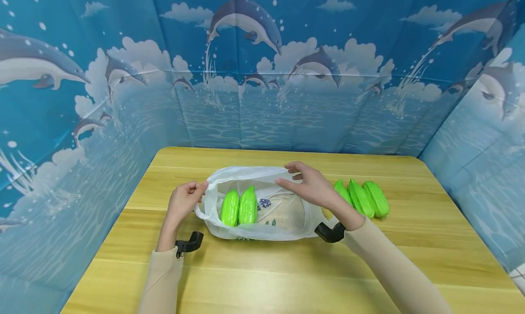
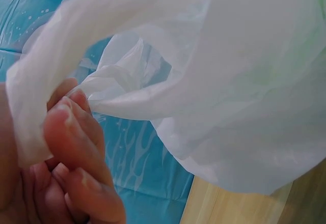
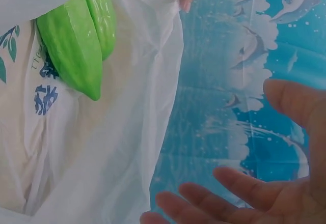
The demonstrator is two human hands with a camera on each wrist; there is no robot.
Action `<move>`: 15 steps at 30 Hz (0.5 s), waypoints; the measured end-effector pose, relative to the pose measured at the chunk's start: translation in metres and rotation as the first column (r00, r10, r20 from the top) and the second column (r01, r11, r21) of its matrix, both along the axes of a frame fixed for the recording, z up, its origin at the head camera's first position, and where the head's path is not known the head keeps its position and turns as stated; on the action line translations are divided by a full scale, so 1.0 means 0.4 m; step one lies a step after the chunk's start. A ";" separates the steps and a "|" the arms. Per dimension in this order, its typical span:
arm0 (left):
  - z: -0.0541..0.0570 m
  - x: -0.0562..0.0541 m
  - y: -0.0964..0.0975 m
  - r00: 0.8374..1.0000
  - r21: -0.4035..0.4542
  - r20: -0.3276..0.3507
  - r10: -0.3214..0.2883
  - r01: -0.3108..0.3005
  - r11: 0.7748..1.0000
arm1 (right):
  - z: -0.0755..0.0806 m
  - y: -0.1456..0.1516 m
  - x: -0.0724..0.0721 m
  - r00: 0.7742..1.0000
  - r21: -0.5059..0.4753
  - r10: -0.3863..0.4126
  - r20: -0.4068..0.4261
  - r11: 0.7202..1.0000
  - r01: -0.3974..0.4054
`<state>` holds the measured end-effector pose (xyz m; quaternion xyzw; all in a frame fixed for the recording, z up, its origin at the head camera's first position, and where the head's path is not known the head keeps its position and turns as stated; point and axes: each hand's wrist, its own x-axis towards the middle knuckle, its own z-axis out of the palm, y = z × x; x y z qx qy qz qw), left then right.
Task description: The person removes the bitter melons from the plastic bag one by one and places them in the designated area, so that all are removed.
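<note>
Left hand [image 1: 183, 203] pinches the bag [image 1: 254, 204] rim at its left; right hand [image 1: 312, 186], fingers relaxed, hovers over its mouth. Two gourds [image 1: 239, 208] lie inside.

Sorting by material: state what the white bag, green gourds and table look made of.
Bag: thin plastic film, translucent, crinkled.
Green gourds: probably moulded plastic; glossy, uniformly bright.
Table: wood or wood-look laminate, smooth, plank grain.
</note>
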<state>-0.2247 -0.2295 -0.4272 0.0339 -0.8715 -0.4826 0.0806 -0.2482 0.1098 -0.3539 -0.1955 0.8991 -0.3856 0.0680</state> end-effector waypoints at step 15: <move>0.005 0.003 0.003 1.000 -0.011 -0.021 -0.004 0.004 1.000 | -0.029 -0.071 -0.049 0.987 0.009 0.075 0.145 0.997 -0.077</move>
